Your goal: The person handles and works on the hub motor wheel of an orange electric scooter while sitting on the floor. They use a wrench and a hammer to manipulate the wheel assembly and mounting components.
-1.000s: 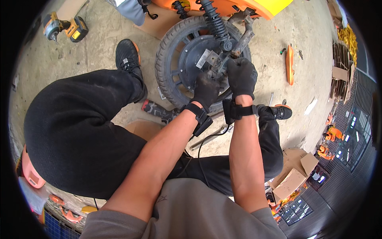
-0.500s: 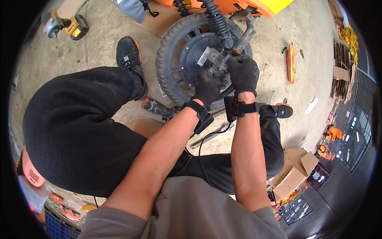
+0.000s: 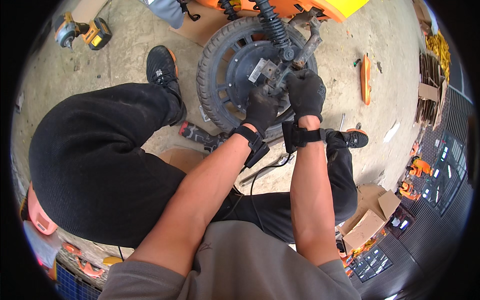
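Note:
A black wheel with a knobby tyre (image 3: pixel 209 75) and a dark hub (image 3: pixel 241 72) lies under an orange vehicle body (image 3: pixel 295 9). Both my hands, in black gloves, are at the wheel's centre. My left hand (image 3: pixel 262 107) is closed at the near side of a metal bracket (image 3: pixel 270 70), its fingertips hidden against the axle area. Just right of it, my right hand (image 3: pixel 306 92) is curled, its fingers closed around the axle end; what they grip is hidden. A black coil-spring shock absorber (image 3: pixel 272 30) and a worn metal arm (image 3: pixel 307 47) meet just above my hands.
A yellow-and-black cordless impact driver (image 3: pixel 82 32) lies at the far left. Near the tyre is a red-and-black tool (image 3: pixel 200 136), with a metal bar (image 3: pixel 265 169) closer to me. An orange plastic strip (image 3: pixel 366 80) lies right of the wheel; an opened cardboard box (image 3: pixel 367 225) stands lower right.

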`<state>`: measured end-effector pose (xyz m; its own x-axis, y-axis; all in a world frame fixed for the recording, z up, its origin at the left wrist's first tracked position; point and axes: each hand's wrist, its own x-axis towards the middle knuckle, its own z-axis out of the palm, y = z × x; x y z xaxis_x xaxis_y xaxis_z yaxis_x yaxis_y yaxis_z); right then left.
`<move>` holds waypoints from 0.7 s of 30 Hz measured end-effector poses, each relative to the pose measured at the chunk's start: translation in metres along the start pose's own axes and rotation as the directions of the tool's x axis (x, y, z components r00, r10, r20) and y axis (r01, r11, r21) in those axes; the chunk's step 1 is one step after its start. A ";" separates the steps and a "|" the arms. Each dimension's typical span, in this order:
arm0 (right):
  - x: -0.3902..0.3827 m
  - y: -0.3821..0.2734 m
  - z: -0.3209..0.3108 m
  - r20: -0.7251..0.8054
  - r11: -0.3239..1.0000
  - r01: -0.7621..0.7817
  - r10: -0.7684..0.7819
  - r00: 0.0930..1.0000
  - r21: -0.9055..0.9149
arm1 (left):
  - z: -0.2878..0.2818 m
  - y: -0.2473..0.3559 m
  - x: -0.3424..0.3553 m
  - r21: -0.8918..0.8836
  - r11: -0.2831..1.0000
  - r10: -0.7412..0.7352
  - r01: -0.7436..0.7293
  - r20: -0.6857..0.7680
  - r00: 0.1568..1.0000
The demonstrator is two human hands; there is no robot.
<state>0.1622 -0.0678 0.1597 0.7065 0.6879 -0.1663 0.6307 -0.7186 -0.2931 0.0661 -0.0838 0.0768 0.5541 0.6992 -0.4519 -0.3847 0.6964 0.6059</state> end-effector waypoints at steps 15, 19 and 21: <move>0.000 -0.004 0.003 -0.042 1.000 0.004 -0.005 0.999 -0.031 | 0.001 0.010 -0.008 0.099 0.995 0.029 -0.026 -0.025 0.999; -0.003 -0.003 0.000 -0.054 0.999 0.036 -0.035 0.998 0.010 | 0.000 0.005 -0.005 0.078 0.995 0.072 -0.069 -0.032 0.997; -0.002 0.000 0.002 -0.068 0.998 0.039 -0.036 0.997 0.052 | 0.003 0.005 -0.005 0.114 0.990 0.085 -0.080 -0.042 0.996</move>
<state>0.1599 -0.0690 0.1578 0.7036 0.7046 -0.0918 0.6403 -0.6847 -0.3481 0.0631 -0.0844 0.0841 0.4880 0.7619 -0.4259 -0.3406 0.6155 0.7108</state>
